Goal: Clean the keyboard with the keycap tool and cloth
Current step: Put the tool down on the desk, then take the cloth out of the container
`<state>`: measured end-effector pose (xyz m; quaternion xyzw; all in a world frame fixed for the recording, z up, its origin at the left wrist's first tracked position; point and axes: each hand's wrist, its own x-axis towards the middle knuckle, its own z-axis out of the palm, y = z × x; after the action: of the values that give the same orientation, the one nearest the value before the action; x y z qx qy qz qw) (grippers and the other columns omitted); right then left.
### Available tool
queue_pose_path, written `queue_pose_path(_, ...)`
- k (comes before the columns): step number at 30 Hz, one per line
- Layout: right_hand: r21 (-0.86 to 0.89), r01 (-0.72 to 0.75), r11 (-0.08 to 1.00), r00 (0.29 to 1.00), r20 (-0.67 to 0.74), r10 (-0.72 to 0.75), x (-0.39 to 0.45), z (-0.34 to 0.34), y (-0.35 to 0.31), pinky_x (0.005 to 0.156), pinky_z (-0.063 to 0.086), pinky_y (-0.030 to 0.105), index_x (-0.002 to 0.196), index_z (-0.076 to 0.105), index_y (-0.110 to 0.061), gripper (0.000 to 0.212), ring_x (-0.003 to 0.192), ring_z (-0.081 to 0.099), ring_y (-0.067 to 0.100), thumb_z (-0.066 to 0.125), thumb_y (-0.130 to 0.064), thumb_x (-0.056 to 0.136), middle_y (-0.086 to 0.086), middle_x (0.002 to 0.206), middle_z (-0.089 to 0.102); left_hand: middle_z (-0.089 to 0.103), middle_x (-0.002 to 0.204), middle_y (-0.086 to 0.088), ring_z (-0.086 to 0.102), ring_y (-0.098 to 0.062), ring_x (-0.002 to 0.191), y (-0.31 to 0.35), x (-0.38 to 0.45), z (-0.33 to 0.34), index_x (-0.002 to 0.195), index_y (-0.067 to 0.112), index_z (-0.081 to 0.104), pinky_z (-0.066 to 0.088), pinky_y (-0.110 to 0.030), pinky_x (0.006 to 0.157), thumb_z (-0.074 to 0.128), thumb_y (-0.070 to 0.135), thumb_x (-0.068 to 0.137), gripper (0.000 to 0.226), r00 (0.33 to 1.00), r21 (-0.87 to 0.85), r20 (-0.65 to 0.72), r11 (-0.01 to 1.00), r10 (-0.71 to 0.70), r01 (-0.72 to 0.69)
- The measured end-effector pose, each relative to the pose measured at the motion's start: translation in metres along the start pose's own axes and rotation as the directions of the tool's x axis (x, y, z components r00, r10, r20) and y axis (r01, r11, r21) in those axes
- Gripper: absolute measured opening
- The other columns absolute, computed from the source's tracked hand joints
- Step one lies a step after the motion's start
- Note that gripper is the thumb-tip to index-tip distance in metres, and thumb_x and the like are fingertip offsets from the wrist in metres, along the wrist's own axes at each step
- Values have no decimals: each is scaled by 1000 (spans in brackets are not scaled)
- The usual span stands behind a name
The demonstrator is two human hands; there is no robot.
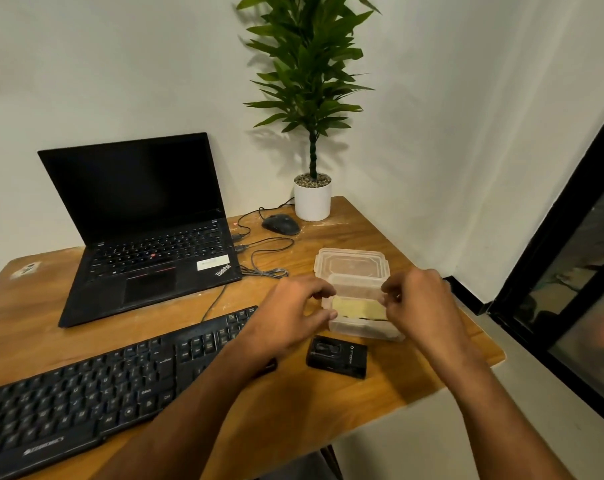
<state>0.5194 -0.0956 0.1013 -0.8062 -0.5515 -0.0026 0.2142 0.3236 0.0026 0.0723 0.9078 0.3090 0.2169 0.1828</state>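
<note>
**A:** What am I looking at from the head view right now?

**B:** I'm seeing both hands hovering at a clear plastic container [361,308] on the right part of the wooden table [293,403]. Its lid [350,265] is lying just behind it, so the box is already open. A pale yellow cloth [357,309] is lying flat inside, its long side running left to right between the two hands.

**A:** And the hands themselves?

**B:** The left hand [288,317] is sitting at the container's left wall, fingers loosely curled; I can't tell whether it's actually gripping the wall. The right hand [420,304] is at the right wall, fingertips drawn together near the rim, though I can't tell if they're pinching anything.

**A:** Which one is nearer the cloth?

**B:** I'm judging them about equal, one at each end.

**A:** And the keyboard?

**B:** The keyboard [96,393] is lying to the left, its right end passing under the left forearm. A small black case [338,356], possibly the keycap tool's, is sitting just in front of the container, between the arms.
</note>
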Motion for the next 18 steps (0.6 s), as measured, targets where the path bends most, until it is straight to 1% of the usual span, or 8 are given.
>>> queue_pose_path(1, -35, -8, 999, 1000, 5, 8, 11, 2, 6, 82, 60, 31, 108, 77, -19, 25, 88, 68, 14, 78, -16, 83, 0, 100, 75, 68, 118, 13, 57, 4, 102, 3, 9, 1, 126, 24, 69, 45, -10, 88, 76, 35, 91, 37, 1000, -2, -4, 1000, 11, -11)
queue_pose_path(3, -97, -10, 995, 999, 42, 14, 27, 9, 13, 78, 60, 30, 105, 78, -20, 24, 84, 67, 15, 78, -12, 82, 1, 99, 73, 70, 118, 9, 59, 0, 104, 9, 27, 7, 125, 21, 69, 51, -18, 91, 75, 32, 93, 35, 999, 3, 15, 1000, 31, -31)
queue_pose_path(6, -153, 58, 987, 994, 104, -42, 37, 20, 15, 72, 57, 25, 103, 77, -22, 21, 79, 63, 11, 77, -14, 83, 1, 99, 72, 68, 122, 5, 62, -9, 110, 15, 48, 23, 125, 21, 69, 54, -29, 95, 73, 30, 95, 31, 995, 69, 101, 998, -1, -6)
queue_pose_path(8, -197, 111, 974, 986, 146, -83, 40, 25, 14, 69, 52, 21, 105, 75, -20, 19, 76, 60, 10, 74, -14, 86, 1, 98, 71, 68, 122, 2, 64, -15, 109, 17, 59, 33, 123, 21, 69, 56, -34, 93, 72, 26, 95, 28, 985, 143, 167, 990, -36, 12)
queue_pose_path(11, -273, 144, 951, 979, 178, -97, 40, 31, 15, 67, 49, 21, 107, 73, -18, 17, 77, 62, 12, 67, -15, 92, 3, 97, 71, 68, 118, -5, 65, -23, 107, 22, 68, 42, 119, 17, 70, 56, -35, 88, 67, 16, 96, 23, 968, 313, 247, 949, -54, -27)
queue_pose_path(13, -307, 162, 938, 973, 206, -101, 40, 34, 16, 65, 48, 22, 105, 72, -19, 14, 73, 59, 12, 64, -19, 94, 2, 93, 70, 68, 117, -8, 65, -26, 105, 26, 73, 45, 117, 14, 70, 55, -37, 86, 64, 9, 95, 23, 961, 418, 271, 906, -62, -59)
queue_pose_path(15, -317, 171, 933, 968, 232, -99, 40, 35, 16, 65, 50, 22, 104, 71, -20, 12, 70, 56, 12, 64, -23, 95, 0, 89, 67, 68, 115, -10, 66, -27, 105, 31, 78, 46, 116, 12, 69, 55, -38, 86, 63, 8, 96, 21, 951, 508, 298, 857, -77, -90)
queue_pose_path(18, -306, 179, 935, 963, 250, -103, 42, 35, 16, 67, 53, 24, 103, 69, -20, 10, 72, 58, 12, 64, -23, 95, 0, 87, 64, 68, 116, -11, 66, -27, 106, 34, 84, 48, 115, 12, 67, 53, -38, 87, 63, 12, 97, 18, 936, 577, 340, 807, -95, -128)
